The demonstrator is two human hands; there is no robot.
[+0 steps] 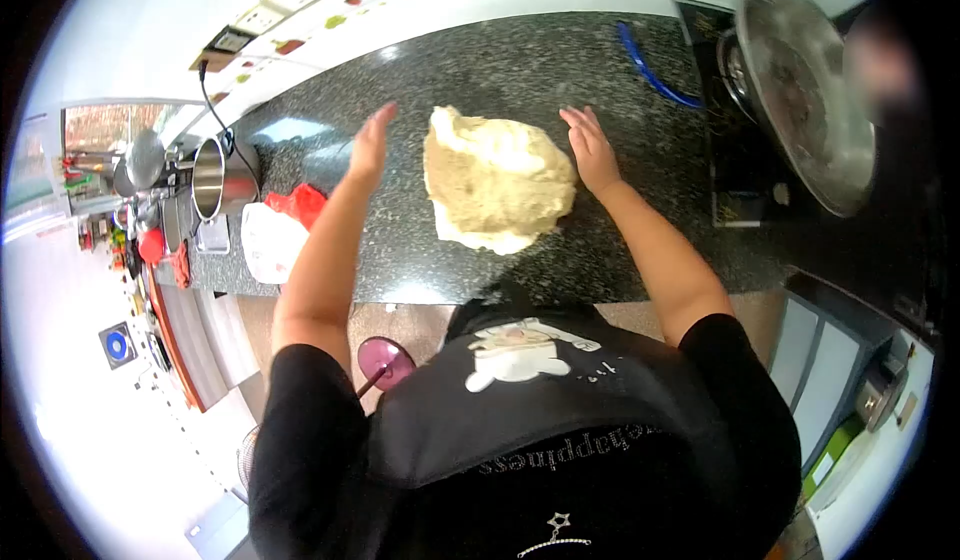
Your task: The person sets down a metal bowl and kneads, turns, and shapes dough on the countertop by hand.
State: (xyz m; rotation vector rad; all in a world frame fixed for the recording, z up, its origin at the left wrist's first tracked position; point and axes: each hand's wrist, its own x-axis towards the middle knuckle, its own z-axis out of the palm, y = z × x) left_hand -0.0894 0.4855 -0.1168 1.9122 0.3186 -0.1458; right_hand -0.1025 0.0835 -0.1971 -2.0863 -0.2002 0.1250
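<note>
A large pale lump of dough (500, 182) lies on the dark speckled countertop (480, 70), its surface uneven and one corner raised at the upper left. To the left of it, my left hand (370, 145) hovers apart from the dough, fingers stretched out and holding nothing. On the other side, my right hand (592, 150) is close to the dough's right edge, its fingers extended and empty. Whether the right palm touches the dough I cannot tell.
At the right, a big metal wok (800, 100) sits on a black stove, with a blue hose (650, 68) beside it. A steel pot (222, 178), a white bag (270, 242) and a red bag (297, 203) stand at the left. Wall sockets (262, 18) are at the upper left.
</note>
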